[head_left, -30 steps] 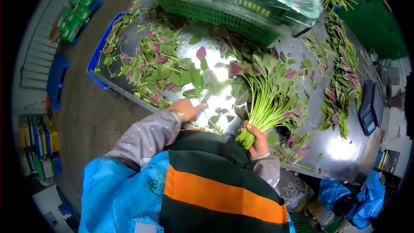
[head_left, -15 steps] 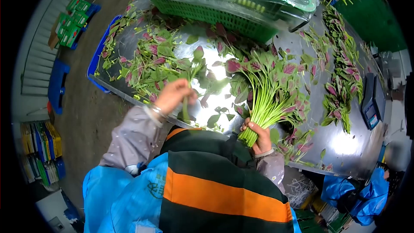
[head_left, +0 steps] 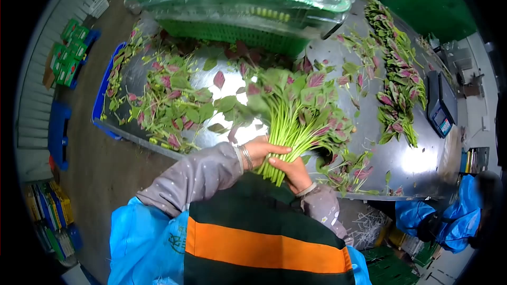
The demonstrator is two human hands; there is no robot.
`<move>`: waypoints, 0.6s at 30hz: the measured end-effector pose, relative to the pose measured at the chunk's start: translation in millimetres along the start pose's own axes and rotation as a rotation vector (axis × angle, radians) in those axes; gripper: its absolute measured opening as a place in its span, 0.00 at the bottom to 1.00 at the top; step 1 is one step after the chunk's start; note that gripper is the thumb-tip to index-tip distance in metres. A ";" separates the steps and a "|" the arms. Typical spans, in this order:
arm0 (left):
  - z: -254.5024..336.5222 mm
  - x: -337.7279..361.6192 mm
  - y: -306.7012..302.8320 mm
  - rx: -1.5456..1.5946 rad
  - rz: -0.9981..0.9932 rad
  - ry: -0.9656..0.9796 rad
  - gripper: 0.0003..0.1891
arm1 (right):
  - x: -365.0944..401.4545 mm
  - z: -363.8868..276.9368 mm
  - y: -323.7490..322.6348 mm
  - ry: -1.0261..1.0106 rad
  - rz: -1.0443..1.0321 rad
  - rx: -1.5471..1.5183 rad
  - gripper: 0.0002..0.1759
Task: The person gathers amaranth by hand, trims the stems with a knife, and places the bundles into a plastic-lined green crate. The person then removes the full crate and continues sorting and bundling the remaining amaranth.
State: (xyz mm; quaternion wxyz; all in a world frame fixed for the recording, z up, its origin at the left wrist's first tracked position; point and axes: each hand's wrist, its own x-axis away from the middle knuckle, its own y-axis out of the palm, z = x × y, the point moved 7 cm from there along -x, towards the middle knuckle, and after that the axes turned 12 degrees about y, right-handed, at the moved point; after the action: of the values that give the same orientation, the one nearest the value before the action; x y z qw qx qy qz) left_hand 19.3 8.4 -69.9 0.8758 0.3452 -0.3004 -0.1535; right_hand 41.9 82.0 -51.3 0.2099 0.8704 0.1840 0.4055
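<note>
A bunch of red amaranth greens [head_left: 293, 121], with green and purple leaves and pale green stems, is held upright over the table's near edge. My right hand [head_left: 294, 173] is closed round the lower stems, thumb across the front. My left hand [head_left: 261, 151], with bangles at the wrist, grips the same stems from the left, its thumb laid over them. Its other fingers are partly hidden behind the bunch. Loose amaranth sprigs [head_left: 169, 95] lie scattered on the metal table [head_left: 206, 76] left of my hands.
A green crate [head_left: 232, 37] lined with clear plastic and holding greens stands at the back. More amaranth bunches [head_left: 398, 79] lie along the right, beside a digital scale [head_left: 442, 103]. A blue tray edge [head_left: 107, 84] shows at the left. Blue bags [head_left: 454, 216] hang at lower right.
My left hand has moved right from beside the loose sprigs onto the bunch and now grips its stems. The bunch has shifted left in view, and the camera view has turned slightly.
</note>
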 end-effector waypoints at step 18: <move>-2.2 24.4 -29.2 0.029 0.253 0.018 0.18 | 3.4 10.6 -19.5 0.020 0.142 -0.209 0.19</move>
State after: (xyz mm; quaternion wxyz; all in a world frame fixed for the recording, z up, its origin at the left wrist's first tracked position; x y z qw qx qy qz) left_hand 37.7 -22.9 -81.3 0.8857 0.3187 -0.3357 -0.0344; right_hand 49.3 97.9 -65.4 0.2683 0.8506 0.0809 0.4450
